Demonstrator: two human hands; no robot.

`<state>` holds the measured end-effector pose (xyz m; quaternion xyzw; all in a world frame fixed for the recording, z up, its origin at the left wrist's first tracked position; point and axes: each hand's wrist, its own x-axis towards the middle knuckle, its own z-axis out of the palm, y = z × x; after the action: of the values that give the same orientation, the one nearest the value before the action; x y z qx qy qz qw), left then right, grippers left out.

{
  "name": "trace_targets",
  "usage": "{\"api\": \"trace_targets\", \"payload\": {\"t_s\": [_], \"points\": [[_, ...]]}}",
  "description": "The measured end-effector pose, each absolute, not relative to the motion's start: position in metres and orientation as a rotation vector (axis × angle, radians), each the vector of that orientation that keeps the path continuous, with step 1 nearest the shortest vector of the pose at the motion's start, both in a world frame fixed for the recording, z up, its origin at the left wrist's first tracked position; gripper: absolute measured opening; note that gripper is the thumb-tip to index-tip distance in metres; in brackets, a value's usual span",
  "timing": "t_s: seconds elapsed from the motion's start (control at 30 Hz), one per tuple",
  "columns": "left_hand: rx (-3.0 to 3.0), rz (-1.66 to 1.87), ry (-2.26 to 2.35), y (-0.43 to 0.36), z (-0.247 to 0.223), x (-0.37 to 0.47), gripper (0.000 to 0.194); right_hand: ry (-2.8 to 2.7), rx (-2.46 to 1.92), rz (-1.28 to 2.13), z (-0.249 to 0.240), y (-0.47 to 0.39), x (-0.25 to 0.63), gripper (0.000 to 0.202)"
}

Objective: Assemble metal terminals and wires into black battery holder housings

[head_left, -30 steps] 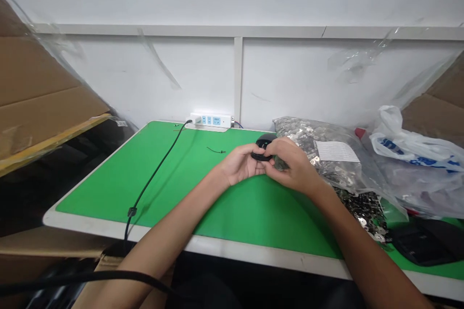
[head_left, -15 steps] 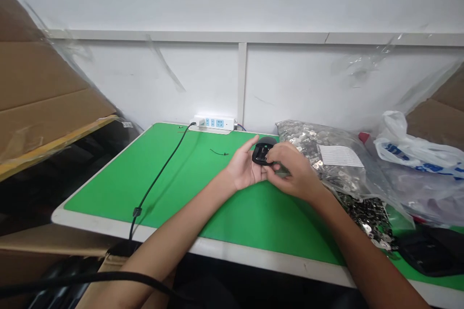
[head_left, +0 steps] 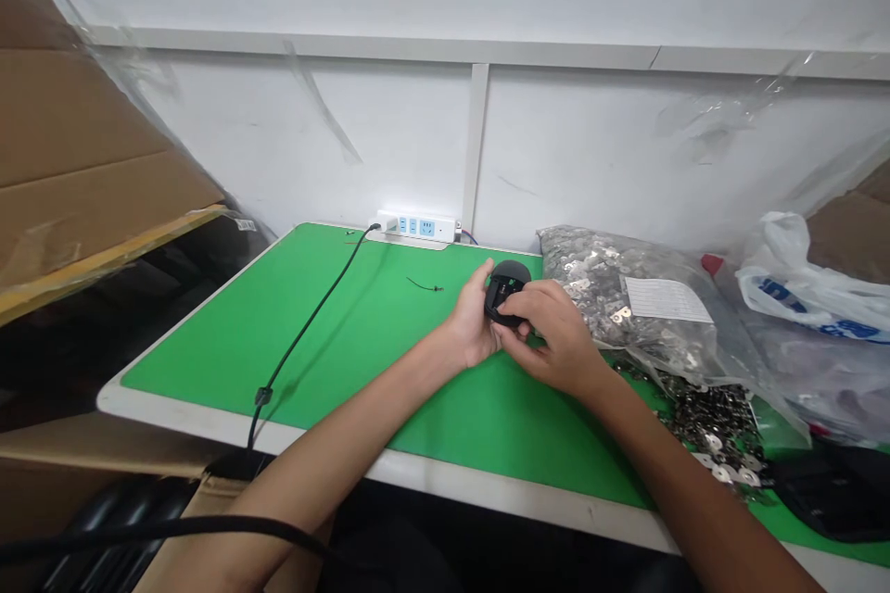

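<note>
My left hand (head_left: 474, 324) holds a small rounded black plastic case (head_left: 511, 274) above the table, its thumb along the left side and the other fingers mostly hidden beneath. The case has a domed top end and an open recess with small fittings inside, too fine to make out. Closed on the lower right of this case is my right hand (head_left: 549, 326), fingertips at the recess and thumb by the lower edge. Whether a small part is also pinched there cannot be seen.
On the green table (head_left: 334, 334) lie a clear bag of small metal pieces (head_left: 591, 273), a loose pile of metal pieces (head_left: 716, 426), a thin black wire (head_left: 423, 284) and a black plastic part (head_left: 834, 486). A power strip (head_left: 431, 228) with a black cable (head_left: 306, 324) stands behind.
The case is tilted more upright, with its domed end showing more. My right fingers have moved slightly left and down over the recess. The whole view has shifted a little.
</note>
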<state>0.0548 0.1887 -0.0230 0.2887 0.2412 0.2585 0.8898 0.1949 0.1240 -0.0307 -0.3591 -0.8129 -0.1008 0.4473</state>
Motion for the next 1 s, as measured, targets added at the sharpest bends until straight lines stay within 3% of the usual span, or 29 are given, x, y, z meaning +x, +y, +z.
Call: {"api": "trace_targets", "payload": {"t_s": [0.4, 1.0], "points": [[0.522, 0.647, 0.597, 0.190, -0.039, 0.060, 0.064, -2.031, -0.844, -0.192, -0.035, 0.125, 0.191, 0.016], [0.417, 0.737, 0.685, 0.179, -0.027, 0.063, 0.057, -1.977, -0.820, -0.100, -0.041, 0.126, 0.188, 0.022]]}}
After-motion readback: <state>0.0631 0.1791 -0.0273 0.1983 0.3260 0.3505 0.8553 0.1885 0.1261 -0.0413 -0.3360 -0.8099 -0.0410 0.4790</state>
